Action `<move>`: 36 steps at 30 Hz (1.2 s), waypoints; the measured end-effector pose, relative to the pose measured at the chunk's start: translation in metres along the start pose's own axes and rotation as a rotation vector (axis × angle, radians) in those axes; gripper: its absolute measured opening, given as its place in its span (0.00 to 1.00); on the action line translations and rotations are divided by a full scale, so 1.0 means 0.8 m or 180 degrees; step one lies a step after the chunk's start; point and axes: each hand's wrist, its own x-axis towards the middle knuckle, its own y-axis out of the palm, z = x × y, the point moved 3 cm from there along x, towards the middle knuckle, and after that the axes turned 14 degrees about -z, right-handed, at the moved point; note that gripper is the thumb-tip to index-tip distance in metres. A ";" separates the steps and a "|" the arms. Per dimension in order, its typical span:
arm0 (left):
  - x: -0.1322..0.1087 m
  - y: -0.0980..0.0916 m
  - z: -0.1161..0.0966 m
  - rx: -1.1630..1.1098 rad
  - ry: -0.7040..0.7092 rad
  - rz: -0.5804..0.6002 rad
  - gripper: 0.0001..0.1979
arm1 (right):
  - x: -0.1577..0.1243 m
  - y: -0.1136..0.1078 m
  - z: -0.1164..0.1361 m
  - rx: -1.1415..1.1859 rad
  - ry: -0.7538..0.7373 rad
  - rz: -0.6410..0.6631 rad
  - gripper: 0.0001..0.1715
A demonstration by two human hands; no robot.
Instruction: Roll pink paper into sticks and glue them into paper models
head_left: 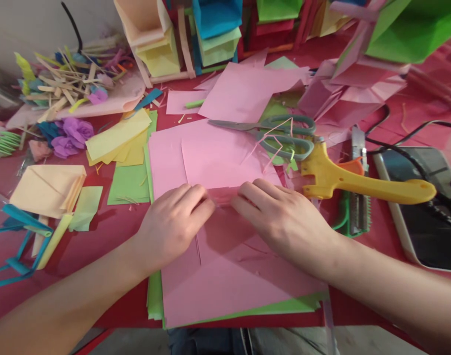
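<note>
A smaller pink paper piece (225, 160) lies on a stack of larger pink sheets (210, 291), with green sheets showing beneath. My left hand (175, 222) is closed at the near left part of this piece, fingers curled over its edge. Opposite it, my right hand (277, 219) has its fingers curled over the same edge. A narrow folded strip of the pink paper runs between both hands. The thumbs are mostly hidden. Grey-green scissors (284, 135) lie past my right hand, on paper scraps.
To the right are a yellow-handled tool (373, 187), a cutter (359, 197) and a phone-like device (425, 212) with black cables. Yellow papers (121, 138), purple paper flowers (73, 138) and a cream paper bundle (48, 190) sit left. Coloured paper boxes (218, 24) stand behind.
</note>
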 end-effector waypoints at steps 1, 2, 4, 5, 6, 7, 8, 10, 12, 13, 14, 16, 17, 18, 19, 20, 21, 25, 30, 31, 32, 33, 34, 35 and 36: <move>0.000 0.000 0.000 -0.0027 -0.0013 -0.0007 0.09 | -0.001 0.000 0.000 0.0036 -0.0015 0.0016 0.13; 0.000 0.000 0.001 -0.0083 -0.0044 -0.0014 0.08 | -0.002 -0.001 -0.001 0.0082 -0.0027 0.0040 0.13; 0.000 0.000 0.004 -0.0274 -0.0152 -0.0025 0.07 | -0.004 -0.001 -0.004 0.0151 -0.0012 0.0077 0.13; 0.000 0.000 0.006 -0.0379 -0.0214 -0.0039 0.07 | -0.005 0.000 -0.006 0.0184 0.0017 0.0102 0.14; 0.001 0.000 0.008 -0.0472 -0.0274 -0.0063 0.07 | -0.005 0.000 -0.008 0.0224 0.0060 0.0130 0.14; 0.001 0.000 0.010 -0.0548 -0.0321 -0.0089 0.07 | -0.005 0.001 -0.011 0.0273 0.0117 0.0152 0.14; 0.002 0.000 0.011 -0.0596 -0.0351 -0.0120 0.08 | -0.005 0.002 -0.013 0.0336 0.0176 0.0171 0.14; 0.004 -0.001 0.014 -0.0614 -0.0346 -0.0158 0.08 | -0.004 0.004 -0.016 0.0455 0.0287 0.0206 0.15; 0.005 -0.001 0.015 -0.0568 -0.0290 -0.0175 0.08 | -0.002 0.005 -0.019 0.0506 0.0336 0.0219 0.15; 0.006 -0.001 0.014 -0.0525 -0.0249 -0.0180 0.08 | -0.002 0.006 -0.019 0.0500 0.0322 0.0218 0.15; 0.006 -0.001 0.013 -0.0479 -0.0209 -0.0181 0.08 | -0.001 0.006 -0.019 0.0476 0.0289 0.0206 0.14; 0.004 -0.001 0.011 -0.0377 -0.0129 -0.0207 0.07 | 0.000 0.005 -0.018 0.0409 0.0188 0.0163 0.14; 0.004 -0.001 0.010 -0.0313 -0.0092 -0.0228 0.07 | 0.000 0.005 -0.017 0.0367 0.0132 0.0150 0.14; 0.003 -0.001 0.008 -0.0244 -0.0063 -0.0260 0.08 | 0.000 0.005 -0.016 0.0327 0.0076 0.0141 0.14; 0.002 -0.001 0.007 -0.0179 -0.0040 -0.0293 0.08 | 0.001 0.004 -0.015 0.0287 0.0029 0.0134 0.14; 0.001 -0.001 0.006 -0.0124 -0.0017 -0.0313 0.09 | 0.001 0.004 -0.014 0.0252 -0.0006 0.0133 0.14; 0.001 -0.001 0.005 -0.0090 0.0009 -0.0301 0.09 | 0.001 0.004 -0.014 0.0221 -0.0032 0.0133 0.14; 0.002 0.000 0.007 -0.0196 -0.0031 -0.0076 0.08 | 0.001 0.004 -0.015 0.0242 -0.0030 0.0148 0.15; 0.009 0.005 0.022 -0.0991 -0.0573 0.0011 0.06 | 0.003 0.011 -0.027 0.0776 0.0372 0.0090 0.14; 0.010 0.007 0.025 -0.1152 -0.0677 0.0022 0.06 | 0.003 0.013 -0.029 0.0893 0.0460 0.0104 0.13; 0.011 0.008 0.027 -0.1263 -0.0757 0.0022 0.05 | 0.004 0.015 -0.031 0.0977 0.0524 0.0130 0.12; 0.012 0.009 0.028 -0.1316 -0.0802 0.0014 0.05 | 0.004 0.016 -0.031 0.1016 0.0563 0.0152 0.11; 0.012 0.009 0.028 -0.1316 -0.0813 -0.0013 0.05 | 0.004 0.016 -0.031 0.1010 0.0576 0.0159 0.11; 0.012 0.009 0.028 -0.1274 -0.0797 -0.0052 0.05 | 0.004 0.016 -0.030 0.0968 0.0566 0.0153 0.12; 0.012 0.008 0.026 -0.1192 -0.0766 -0.0105 0.06 | 0.004 0.016 -0.028 0.0893 0.0535 0.0133 0.12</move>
